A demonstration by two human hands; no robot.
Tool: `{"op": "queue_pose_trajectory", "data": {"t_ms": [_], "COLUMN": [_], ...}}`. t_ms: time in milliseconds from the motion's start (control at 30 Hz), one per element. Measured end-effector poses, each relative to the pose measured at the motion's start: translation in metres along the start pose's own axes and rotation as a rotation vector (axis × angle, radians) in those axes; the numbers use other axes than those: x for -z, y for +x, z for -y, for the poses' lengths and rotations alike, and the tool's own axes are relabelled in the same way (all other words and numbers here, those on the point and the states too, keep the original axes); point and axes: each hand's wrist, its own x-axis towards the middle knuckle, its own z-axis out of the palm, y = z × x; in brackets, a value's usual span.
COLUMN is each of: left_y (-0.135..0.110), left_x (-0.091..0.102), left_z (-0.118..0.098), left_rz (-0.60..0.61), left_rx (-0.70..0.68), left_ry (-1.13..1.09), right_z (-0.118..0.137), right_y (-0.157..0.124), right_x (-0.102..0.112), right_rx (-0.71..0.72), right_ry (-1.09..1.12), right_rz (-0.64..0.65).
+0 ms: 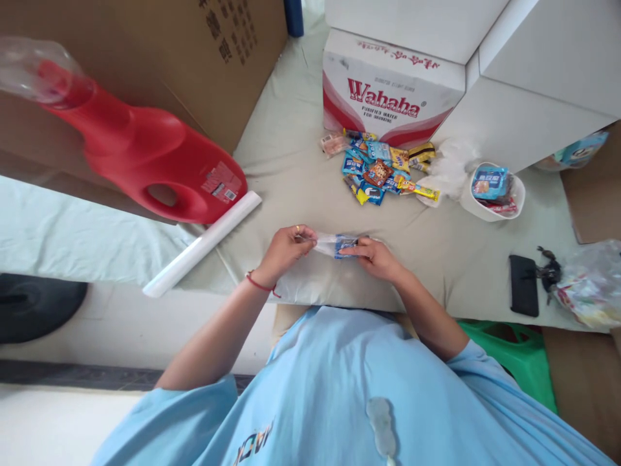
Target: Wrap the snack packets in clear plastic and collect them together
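Note:
My left hand [286, 249] and my right hand [374, 257] are both pinched on a small clear plastic bag [334, 244] with a blue snack packet inside it. They hold it just above the cloth-covered surface [291, 168], close to my body. A pile of several colourful snack packets [383, 169] lies farther out on the cloth, in front of a Wahaha water carton [388, 90].
A red detergent jug [145, 152] lies on its side at the left beside a white roll [204, 243]. A white bowl [492, 191] with packets stands at the right. A black phone [524, 285], keys and a plastic bag [592, 285] lie at the far right. Cardboard boxes line the back.

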Motion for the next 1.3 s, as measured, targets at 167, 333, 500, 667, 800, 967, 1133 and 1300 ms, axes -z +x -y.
{"op": "queue_pose_trajectory", "data": {"t_ms": [167,333,500,667,800,967,1133,1300], "left_y": [-0.016,-0.007,-0.011,-0.022,-0.023,-0.02,-0.02,-0.017], "left_x": [-0.051,-0.093,-0.093,-0.099,-0.105,-0.105,-0.105,-0.105], "left_z": [-0.026,-0.026,-0.011,0.0,0.004,0.005,0.006,-0.003], "left_rz": [-0.15,-0.082,0.029,0.025,-0.011,-0.012,-0.013,-0.083], "left_rx": [-0.239,-0.33,-0.454,-0.548,-0.579,-0.598,-0.586,-0.487], "left_ry": [0.26,0.357,0.5,0.763,0.813,0.821,0.792,0.72], "right_z": [0.001,0.008,0.01,-0.007,-0.01,0.001,0.008,0.007], "right_y": [0.005,-0.007,-0.038,-0.055,-0.058,-0.052,-0.032,-0.026], "right_x": [-0.007,-0.003,0.013,0.007,-0.003,0.006,0.03,0.042], "right_rx": [0.023,0.108,0.137,-0.254,-0.455,-0.446,-0.564,-0.609], "right_ry": [-0.026,0.025,0.093,-0.067,-0.272,-0.059,0.4,0.645], "right_rz": [-0.012,-0.036,0.008,-0.381,-0.555,-0.561,-0.462,-0.468]}}
